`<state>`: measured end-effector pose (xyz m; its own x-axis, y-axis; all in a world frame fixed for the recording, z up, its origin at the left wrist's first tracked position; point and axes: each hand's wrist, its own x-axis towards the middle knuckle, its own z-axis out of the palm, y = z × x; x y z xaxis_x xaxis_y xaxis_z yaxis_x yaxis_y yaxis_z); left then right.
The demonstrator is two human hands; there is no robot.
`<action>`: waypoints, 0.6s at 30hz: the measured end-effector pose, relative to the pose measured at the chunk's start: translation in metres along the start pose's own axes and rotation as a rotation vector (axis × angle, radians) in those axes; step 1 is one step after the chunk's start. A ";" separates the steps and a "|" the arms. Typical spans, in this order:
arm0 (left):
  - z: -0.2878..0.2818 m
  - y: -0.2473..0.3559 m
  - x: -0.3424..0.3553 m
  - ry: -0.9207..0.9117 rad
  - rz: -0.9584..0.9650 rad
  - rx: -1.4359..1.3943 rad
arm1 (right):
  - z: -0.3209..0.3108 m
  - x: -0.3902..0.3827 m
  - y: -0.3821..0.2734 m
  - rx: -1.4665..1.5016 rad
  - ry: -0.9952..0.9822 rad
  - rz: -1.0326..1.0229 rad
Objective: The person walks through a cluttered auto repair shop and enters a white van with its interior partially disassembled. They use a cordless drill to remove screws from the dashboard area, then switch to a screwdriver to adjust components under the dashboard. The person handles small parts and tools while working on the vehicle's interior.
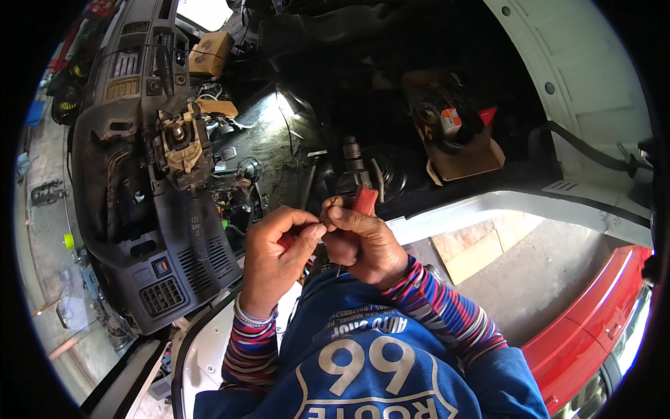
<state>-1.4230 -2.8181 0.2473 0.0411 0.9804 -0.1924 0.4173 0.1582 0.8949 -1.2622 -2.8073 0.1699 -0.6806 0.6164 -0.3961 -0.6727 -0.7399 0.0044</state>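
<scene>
In front of my chest, my left hand (278, 253) and my right hand (366, 244) meet at the fingertips. My left thumb and forefinger are pinched together on something too small to make out. The fingers of my right hand are curled around a flat red handle (365, 200); the rest of that tool is hidden in the palm. My right thumb and forefinger also press together close to the left fingertips. A short thin strand (340, 270), perhaps wire, hangs below the right hand. Just beyond the hands lies a dark power drill (353, 167) on the vehicle floor.
A removed-looking grey dashboard (125, 209) with an exposed steering column (179, 134) stands on the left, loose wiring beside it. An open cardboard box (466, 165) of parts sits at right on the dark floor. A white door sill (474, 207) and red panel (593, 328) lie nearer.
</scene>
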 end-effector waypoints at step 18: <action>0.000 0.009 0.000 -0.093 -0.107 -0.133 | 0.000 -0.008 -0.013 -0.015 -0.082 -0.039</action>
<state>-1.4195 -2.8162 0.2556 0.0895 0.9431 -0.3202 0.3009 0.2809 0.9114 -1.2484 -2.8027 0.1733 -0.6757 0.6646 -0.3190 -0.6953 -0.7183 -0.0236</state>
